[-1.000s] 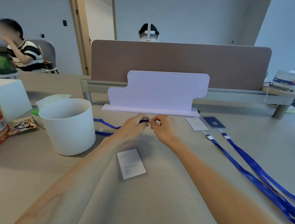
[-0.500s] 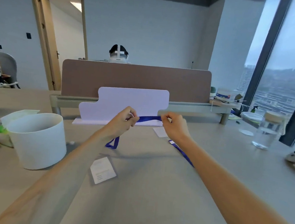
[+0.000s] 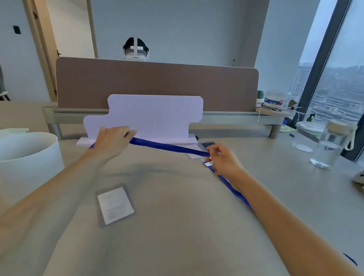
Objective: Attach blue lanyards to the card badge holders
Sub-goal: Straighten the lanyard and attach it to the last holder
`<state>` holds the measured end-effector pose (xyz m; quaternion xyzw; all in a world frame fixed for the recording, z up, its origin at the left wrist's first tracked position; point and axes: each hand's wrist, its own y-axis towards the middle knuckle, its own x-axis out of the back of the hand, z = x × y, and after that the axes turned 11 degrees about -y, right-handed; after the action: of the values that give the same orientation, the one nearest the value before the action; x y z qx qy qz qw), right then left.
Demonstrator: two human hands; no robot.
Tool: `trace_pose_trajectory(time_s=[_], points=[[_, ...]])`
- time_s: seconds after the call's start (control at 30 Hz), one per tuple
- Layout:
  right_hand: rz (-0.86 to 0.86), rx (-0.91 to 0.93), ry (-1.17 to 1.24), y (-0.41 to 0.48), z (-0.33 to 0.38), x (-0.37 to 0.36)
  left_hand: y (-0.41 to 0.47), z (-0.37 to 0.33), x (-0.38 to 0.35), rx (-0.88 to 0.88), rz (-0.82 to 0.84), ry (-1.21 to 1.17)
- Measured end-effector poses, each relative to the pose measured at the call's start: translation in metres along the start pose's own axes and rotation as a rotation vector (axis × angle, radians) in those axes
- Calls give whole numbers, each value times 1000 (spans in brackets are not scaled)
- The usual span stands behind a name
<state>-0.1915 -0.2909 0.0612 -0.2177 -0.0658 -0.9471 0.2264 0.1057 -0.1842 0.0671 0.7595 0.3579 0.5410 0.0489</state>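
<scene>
A blue lanyard (image 3: 167, 146) is held stretched above the table (image 3: 180, 235). One end is pinched by the left hand (image 3: 112, 142), the other by the right hand (image 3: 226, 162). A card badge holder (image 3: 116, 205) is seen lying nearer, untouched. Its printed lines cannot be read.

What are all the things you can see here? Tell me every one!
Table: one, beige, underneath everything.
Flat fabric lanyard: one, blue, stretched taut in the air, middle.
Second fabric lanyard: one, blue, lying right of middle.
Clear plastic badge holder: one, white card inside, middle.
Round plastic bucket: one, white, left.
Stepped flat board: one, white, upright, back.
Desk divider panel: one, brown, behind board.
Clear water bottle: one, see-through, right.
Left hand: one, fingers grip taut lanyard.
Right hand: one, fingers pinch same lanyard.
</scene>
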Motion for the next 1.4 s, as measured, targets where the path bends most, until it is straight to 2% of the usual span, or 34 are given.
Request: trace_pose_trajectory(time_s=[0.07, 0.2, 0.3, 0.47, 0.53, 0.63, 0.8, 0.87, 0.93, 1.0, 1.07, 1.13, 1.17, 1.23, 1.3, 1.4], points=[[125, -96, 154, 2, -12, -9, 10, 4, -27, -53, -39, 116], [328, -130, 312, 1, -27, -26, 4, 14, -72, -88, 217, 111], [449, -103, 443, -1, -27, -40, -18, 28, -69, -81, 281, -29], [534, -55, 615, -20, -23, -73, -91, 23, -34, 65, 304, -388], [519, -70, 692, -28, -25, -88, -118, 27, -21, 86, 378, -389], [445, -92, 748, -37, -28, -106, -142, 34, -11, 105, 510, -219], [349, -52, 705, -42, -30, -113, -146, 25, -8, 130, 409, -105], [301, -32, 687, -43, -29, -112, -147, 23, -6, 220, 328, 75], [251, -17, 680, -44, -28, -113, -148, 28, -7, 327, 347, 147], [225, 5, 649, -46, -26, -117, -144, 36, -7, 343, 445, 51], [215, 29, 592, -46, -25, -122, -138, 41, -6, 324, 538, -156], [212, 43, 529, -43, -25, -127, -138, 35, -6, 347, 532, -336], [216, 43, 496, -41, -24, -130, -139, 31, -8, 343, 470, -337], [226, 42, 444, -36, -22, -136, -144, 19, -12, 327, 308, -151], [221, 58, 407, -32, -19, -144, -148, 9, -14, 315, 258, 5], [192, 83, 380, -29, -19, -152, -145, 10, -18, 313, 283, -139]])
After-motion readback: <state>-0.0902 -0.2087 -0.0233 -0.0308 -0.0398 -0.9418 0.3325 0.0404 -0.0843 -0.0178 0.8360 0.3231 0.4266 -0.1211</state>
